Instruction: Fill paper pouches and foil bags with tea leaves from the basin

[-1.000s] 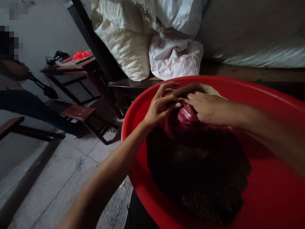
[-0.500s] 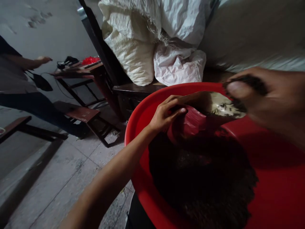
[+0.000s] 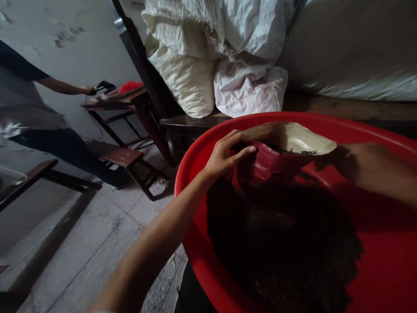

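Observation:
A large red basin [image 3: 195, 226] holds a heap of dark, loose dried leaves [image 3: 293, 261] that look like tea. Inside its far part stands a bag [image 3: 265, 163], pinkish red outside and cream inside, with its mouth spread wide. My left hand [image 3: 228, 152] is closed on the bag's left rim, the thumb outside. Some dark leaf bits cling to the cream lining. My right hand [image 3: 339, 158] reaches low into the basin by the bag's right edge; shadow and the bag hide its fingers.
Woven sacks [image 3: 182, 65] and a pinkish white plastic sack [image 3: 250, 89] rest on a dark bench [image 3: 192, 121] behind the basin. At left, a person [image 3: 29, 95] stands by a wooden table [image 3: 114, 102]. A stool [image 3: 120, 154] is on the tiled floor.
My right hand has come down from above the bag's rim, where it held dark leaves, into the basin beside the bag. My left hand keeps its grip. The person's hand has reached the table.

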A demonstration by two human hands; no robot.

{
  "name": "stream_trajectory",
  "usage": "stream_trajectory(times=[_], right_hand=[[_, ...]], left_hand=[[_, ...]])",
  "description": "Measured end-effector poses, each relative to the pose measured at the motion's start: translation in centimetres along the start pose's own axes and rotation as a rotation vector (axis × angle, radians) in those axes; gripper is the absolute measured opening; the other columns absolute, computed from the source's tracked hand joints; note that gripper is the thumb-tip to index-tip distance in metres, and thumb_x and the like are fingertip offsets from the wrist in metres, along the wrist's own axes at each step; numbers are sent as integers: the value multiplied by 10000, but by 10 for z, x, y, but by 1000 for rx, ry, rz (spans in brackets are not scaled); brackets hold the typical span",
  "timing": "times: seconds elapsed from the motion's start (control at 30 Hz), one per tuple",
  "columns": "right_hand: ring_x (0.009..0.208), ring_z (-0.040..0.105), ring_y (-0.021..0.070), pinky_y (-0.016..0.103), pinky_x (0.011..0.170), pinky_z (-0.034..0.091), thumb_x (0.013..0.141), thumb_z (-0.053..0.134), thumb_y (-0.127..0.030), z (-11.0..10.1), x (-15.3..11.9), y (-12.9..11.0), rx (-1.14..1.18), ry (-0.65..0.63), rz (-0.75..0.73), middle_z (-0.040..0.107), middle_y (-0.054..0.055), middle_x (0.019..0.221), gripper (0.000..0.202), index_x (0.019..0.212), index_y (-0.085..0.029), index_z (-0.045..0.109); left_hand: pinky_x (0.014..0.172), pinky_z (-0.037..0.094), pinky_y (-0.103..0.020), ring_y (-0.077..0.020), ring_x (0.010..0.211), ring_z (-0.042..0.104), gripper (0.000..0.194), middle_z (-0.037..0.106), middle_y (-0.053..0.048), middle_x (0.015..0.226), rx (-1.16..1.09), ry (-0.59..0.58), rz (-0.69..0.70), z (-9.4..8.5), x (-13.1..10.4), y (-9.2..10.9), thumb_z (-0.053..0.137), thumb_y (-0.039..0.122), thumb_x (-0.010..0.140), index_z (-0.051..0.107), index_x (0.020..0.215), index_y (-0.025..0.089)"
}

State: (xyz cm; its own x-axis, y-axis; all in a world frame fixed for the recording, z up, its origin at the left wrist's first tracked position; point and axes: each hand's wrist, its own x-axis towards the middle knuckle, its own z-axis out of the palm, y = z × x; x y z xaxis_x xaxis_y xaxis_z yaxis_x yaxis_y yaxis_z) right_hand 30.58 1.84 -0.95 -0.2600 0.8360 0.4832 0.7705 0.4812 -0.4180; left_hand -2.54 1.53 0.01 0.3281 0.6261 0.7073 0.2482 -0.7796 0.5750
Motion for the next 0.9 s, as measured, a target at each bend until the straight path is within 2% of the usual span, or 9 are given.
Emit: stream_trajectory(times=[0.1, 0.17, 0.27, 0.37, 0.5, 0.63, 0.77, 0.83, 0.9], right_hand=[[731, 722, 257, 460, 715, 561, 908, 632, -490, -23, 1, -30, 77, 119, 117, 759, 86, 812, 183, 907, -354, 755], [1047, 738, 286, 496, 959, 546, 967, 586, -462, -31, -2, -47, 211, 148, -21, 773, 81, 1060, 194, 1002, -375, 756], [1390, 580, 331, 544, 1155, 461, 962, 639, -521, -27, -9, -64, 259, 23, -288, 668, 69, 1396, 271, 1203, -437, 732], [1364, 600, 362, 567, 1111, 527, 933, 702, -493, -13, -14, -76, 105, 58, -379, 593, 88, 1506, 247, 1131, -370, 781], [1198, 706, 313, 498, 989, 604, 959, 671, -406, -6, -15, -83, 33, 224, -256, 696, 75, 1366, 296, 1229, -338, 773], [1157, 714, 306, 482, 985, 590, 948, 659, -571, -10, -12, -72, -9, 193, -180, 701, 92, 1340, 351, 1169, -316, 756], [1106, 708, 353, 523, 856, 589, 939, 618, -672, -15, -14, -73, -69, 28, -278, 719, 105, 1219, 365, 1009, -335, 741], [1277, 624, 389, 570, 957, 546, 1002, 529, -628, -19, -16, -84, -45, 60, -379, 654, 133, 1365, 389, 976, -317, 761], [1320, 611, 335, 535, 1042, 512, 1069, 467, -466, -24, -12, -99, 18, 165, -418, 655, 113, 1396, 332, 1020, -312, 757]], left_hand=[[852, 549, -332, -185, 922, 659, 301, 673, -52, 971, -18, -33, 34, -4, 1, 0, 765, 475, 932, 736, 975, 179], [897, 554, -340, -190, 985, 680, 262, 696, -72, 1053, -22, -43, 57, -5, 1, 0, 771, 413, 940, 755, 1044, 173], [926, 568, -351, -205, 1042, 703, 253, 719, -92, 1117, -18, -26, 82, -3, 1, 0, 772, 373, 941, 766, 1097, 173], [893, 586, -347, -212, 1026, 725, 227, 752, -87, 1096, 1, 8, 105, 1, 0, 1, 773, 353, 939, 778, 1094, 187], [771, 586, -325, -182, 839, 721, 167, 770, -45, 948, 95, 142, 111, 7, -5, 7, 742, 363, 965, 795, 1023, 215], [735, 583, -297, -166, 822, 707, 215, 735, -37, 929, 130, 95, 114, 5, -5, 9, 731, 406, 974, 739, 1043, 202], [855, 616, -336, -214, 982, 725, 425, 732, -79, 1086, 37, -54, 91, -5, -2, 9, 825, 471, 881, 669, 1166, 198], [982, 598, -400, -252, 1120, 704, 419, 712, -101, 1181, 24, -98, 116, -7, -2, 12, 788, 493, 909, 670, 1198, 213], [1098, 548, -465, -287, 1271, 644, 479, 666, -117, 1313, 12, -104, 137, -6, -2, 17, 724, 541, 947, 631, 1311, 245]])
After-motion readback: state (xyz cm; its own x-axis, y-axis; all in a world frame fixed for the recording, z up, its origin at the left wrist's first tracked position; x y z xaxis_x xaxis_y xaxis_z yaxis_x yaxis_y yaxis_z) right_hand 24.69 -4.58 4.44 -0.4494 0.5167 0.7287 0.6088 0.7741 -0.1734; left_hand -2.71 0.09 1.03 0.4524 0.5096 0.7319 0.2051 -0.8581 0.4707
